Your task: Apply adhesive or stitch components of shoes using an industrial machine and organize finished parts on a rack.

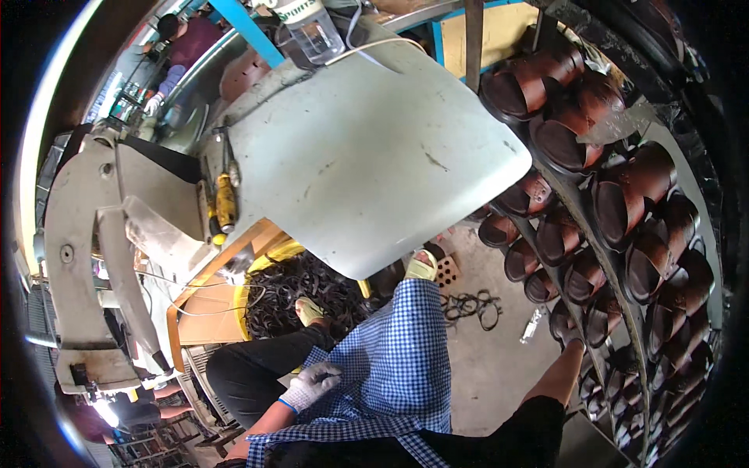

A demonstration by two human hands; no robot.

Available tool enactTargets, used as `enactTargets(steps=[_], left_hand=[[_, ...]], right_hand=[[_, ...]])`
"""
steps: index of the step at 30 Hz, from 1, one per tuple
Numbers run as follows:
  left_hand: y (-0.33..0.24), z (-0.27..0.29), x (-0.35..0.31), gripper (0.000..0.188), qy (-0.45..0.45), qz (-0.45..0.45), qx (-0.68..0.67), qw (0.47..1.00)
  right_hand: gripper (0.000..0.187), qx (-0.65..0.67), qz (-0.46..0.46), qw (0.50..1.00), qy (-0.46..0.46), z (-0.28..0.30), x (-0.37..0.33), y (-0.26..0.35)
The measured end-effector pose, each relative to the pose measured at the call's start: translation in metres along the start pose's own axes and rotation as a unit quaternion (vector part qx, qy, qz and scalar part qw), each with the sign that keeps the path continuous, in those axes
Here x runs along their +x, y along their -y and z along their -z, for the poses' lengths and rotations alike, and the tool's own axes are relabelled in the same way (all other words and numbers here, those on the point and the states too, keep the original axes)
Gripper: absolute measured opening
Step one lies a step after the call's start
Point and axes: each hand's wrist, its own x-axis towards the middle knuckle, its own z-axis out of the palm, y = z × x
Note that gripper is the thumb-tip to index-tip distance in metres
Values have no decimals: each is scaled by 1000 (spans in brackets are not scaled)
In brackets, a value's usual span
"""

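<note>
My left hand (310, 388), in a white knit glove with a blue cuff, rests over my lap with its fingers curled. A small pale, yellowish piece (291, 376) shows beside the fingers; its kind and whether the hand grips it are hard to make out. My right hand (573, 339), bare, reaches out to the right into a rack of brown sandals. It touches or is very close to a dark brown sandal (561, 318) low on the rack's near side. Its fingers are mostly hidden there. A blue-and-white checked apron (390, 343) covers my lap.
A pale worktable (374, 148) stands ahead, bearing a yellow-handled screwdriver (225, 199) and a clear plastic bottle (312, 35). A grey machine arm (82, 234) rises at left. Dark strips (285, 292) fill a yellow-rimmed container under the table. Black loops (472, 306) lie on the floor. People work far left.
</note>
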Motion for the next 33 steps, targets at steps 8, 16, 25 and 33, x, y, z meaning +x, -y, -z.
enactTargets(steps=[8, 16, 25, 33], left_hand=[[-12, -14, -10, 26, -43, 62, 71, 995], [-9, -7, -10, 30, -6, -4, 24, 1000], [-2, 9, -30, 31, -35, -64, -7, 997], [18, 26, -69, 33, -113, -121, -70, 984]], right_hand=[[63, -129, -16, 968, 214, -63, -112, 103], [56, 119, -41, 991, -42, 45, -373, 202], [30, 262, 412, 799, -351, 223, -520, 317], [36, 22, 569, 612, -549, 361, -571, 496]])
